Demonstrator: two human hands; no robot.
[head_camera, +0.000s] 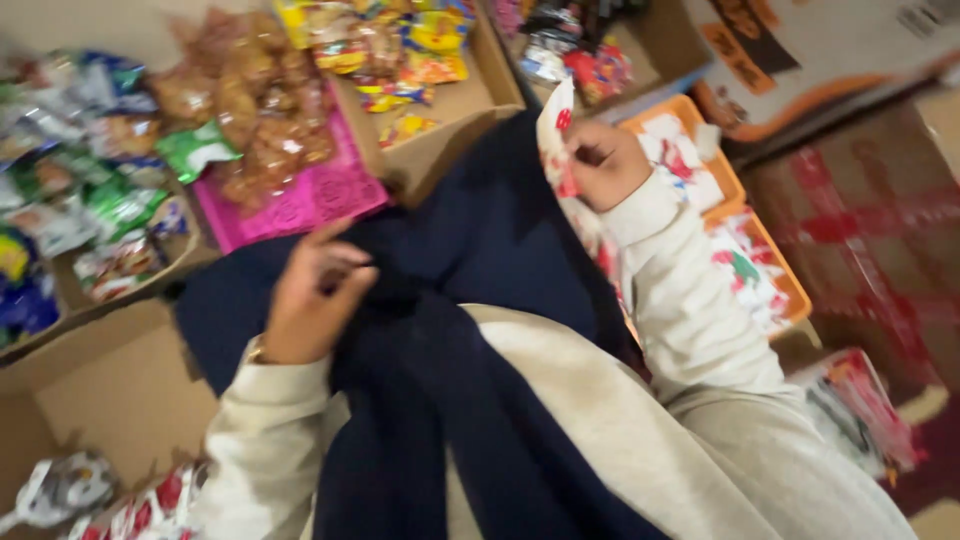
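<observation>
1. One view only: a head-worn camera, looking steeply down and forward over the wearer's chest.
2. It sits close to both hands, left hand and right hand.
3. Cardboard boxes of snack packets fill the upper frame; the picture is motion-blurred.

The right hand pinches a small white packet with red marks, held upright above an orange tray that is packed with more white, red and green packets. At upper left, clear bags of brown snacks lie on a pink tray, with green, blue and silver packets crowded in a cardboard box beside them and yellow and red packets in the box above. A red and white package lies at lower right, and red and white packets sit at the bottom left corner.
</observation>
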